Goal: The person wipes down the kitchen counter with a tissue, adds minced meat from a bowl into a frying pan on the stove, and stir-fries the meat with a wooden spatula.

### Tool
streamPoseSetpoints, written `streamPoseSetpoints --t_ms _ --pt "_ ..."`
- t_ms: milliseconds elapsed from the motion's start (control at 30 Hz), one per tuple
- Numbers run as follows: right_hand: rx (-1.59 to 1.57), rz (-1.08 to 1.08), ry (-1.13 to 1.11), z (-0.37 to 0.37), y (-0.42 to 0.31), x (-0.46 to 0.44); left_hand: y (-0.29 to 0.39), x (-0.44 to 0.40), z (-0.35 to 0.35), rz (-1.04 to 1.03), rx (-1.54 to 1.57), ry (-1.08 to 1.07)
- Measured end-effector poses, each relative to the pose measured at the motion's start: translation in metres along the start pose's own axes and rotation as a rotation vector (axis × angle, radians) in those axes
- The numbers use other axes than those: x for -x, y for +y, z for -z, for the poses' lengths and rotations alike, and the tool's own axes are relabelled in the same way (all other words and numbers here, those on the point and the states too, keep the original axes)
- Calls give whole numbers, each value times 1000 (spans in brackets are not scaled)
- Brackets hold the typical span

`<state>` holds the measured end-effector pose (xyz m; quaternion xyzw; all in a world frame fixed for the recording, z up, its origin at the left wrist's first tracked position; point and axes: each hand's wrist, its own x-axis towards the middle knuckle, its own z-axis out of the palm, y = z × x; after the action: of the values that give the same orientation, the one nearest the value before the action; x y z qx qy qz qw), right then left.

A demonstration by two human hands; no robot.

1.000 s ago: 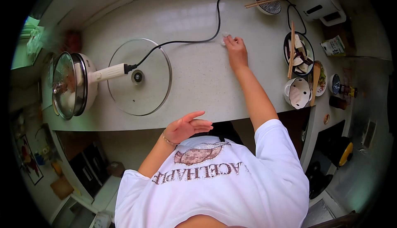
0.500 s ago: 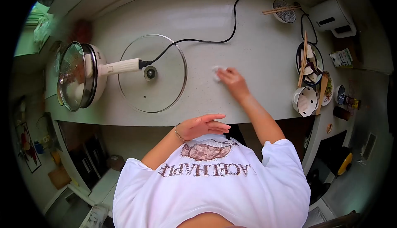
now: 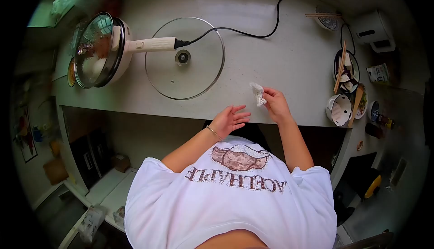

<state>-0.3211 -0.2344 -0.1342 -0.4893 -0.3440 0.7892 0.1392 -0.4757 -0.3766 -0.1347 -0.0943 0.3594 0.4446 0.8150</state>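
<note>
A crumpled white tissue is pinched between the thumb and fingers of my right hand, just above the counter near its front edge. My left hand hangs to the left of it, holding nothing, palm up with the fingers apart. A metal bracelet circles the left wrist. Beyond my left hand a large glass lid with a metal rim and dark knob lies on the counter.
At the left stands a covered electric pan, its handle and black cord reaching across the lid. On the right are a plate of cut eggplant with chopsticks, a white bowl, a wooden spatula, a patterned bowl and a white appliance.
My right hand has come back from the counter surface toward the front edge, lifting the tissue. The left hand has turned palm up and spread its fingers. The view has shifted.
</note>
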Motion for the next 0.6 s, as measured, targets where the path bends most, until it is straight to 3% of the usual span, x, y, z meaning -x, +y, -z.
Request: streamPoseSetpoints --t_ms 33,100,167,233,267,333,367,467,567,600 --pt "2 3 20 -3 -7 16 -1 -4 -6 -71 20 11" --pt "-497 3 -265 -20 -17 44 -3 -19 -19 -140 99 -83" --pt "-503 49 -324 -35 -23 64 -1 -26 -41 -269 166 -233" --pt "-183 231 -202 -37 -15 67 1 -19 -74 -276 134 -210" --pt "-177 241 -192 -36 -15 70 1 -21 -82 -285 230 -247" --pt "895 958 190 -39 -20 81 -3 -25 -94 -317 346 -330" --pt "1037 1048 327 -45 -22 91 -5 -26 -98 -305 339 -343" --pt "792 1027 239 -58 -18 113 -5 -26 -108 -378 283 -409" --pt "794 963 238 -44 -14 114 -9 -25 -119 -265 217 -337" --pt "687 1043 414 -48 -14 112 -14 -27 -121 -256 150 -281"
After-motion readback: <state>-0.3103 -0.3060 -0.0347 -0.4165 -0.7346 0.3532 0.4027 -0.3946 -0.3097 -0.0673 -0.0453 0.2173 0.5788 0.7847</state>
